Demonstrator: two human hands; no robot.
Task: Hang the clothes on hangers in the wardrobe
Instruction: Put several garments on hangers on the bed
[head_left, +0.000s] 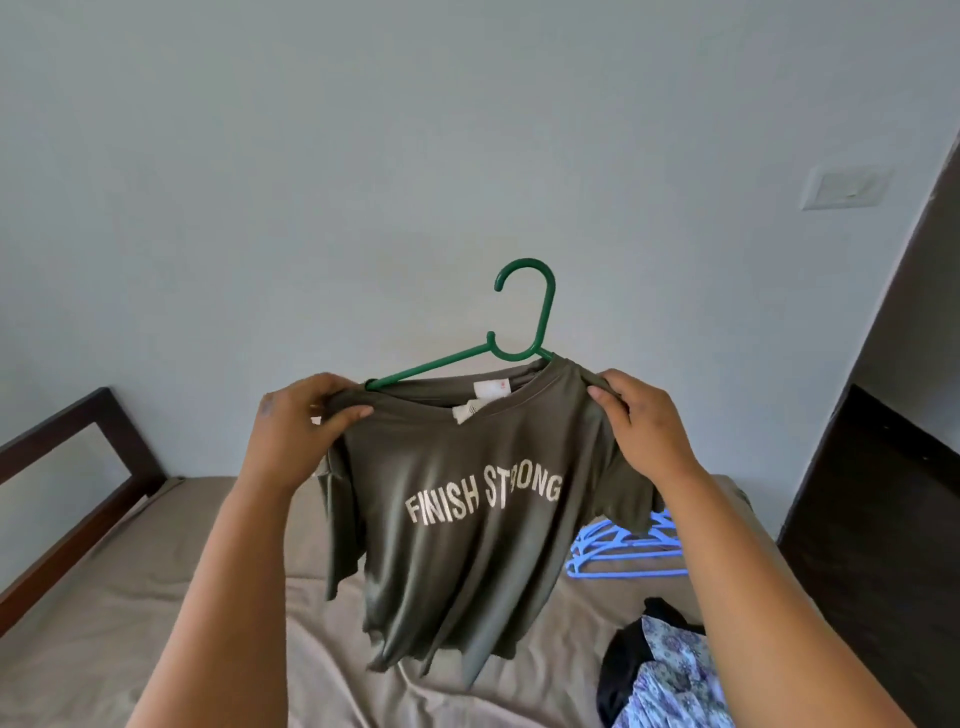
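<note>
The left hand pinches the left shoulder of a dark green T-shirt, with the thumb on the front and the fingers curled over the top. The right hand grips the other shoulder the same way. The 2 hands hold the shirt up in the air over the bed, in front of a pale wall. White letters on the shirt say FINISH STRONG. A green hanger is partly inside the shirt. Its right arm is under the cloth at the neck, and its left arm sticks out above the collar, with the tip near the left hand. Its hook points up. On the bed, behind the shirt and to the right, lie some blue hangers in a pile. Nearer, at the bottom right, is a heap of clothes, black and blue with flowers. A dark wooden bed frame stands at the left.
</note>
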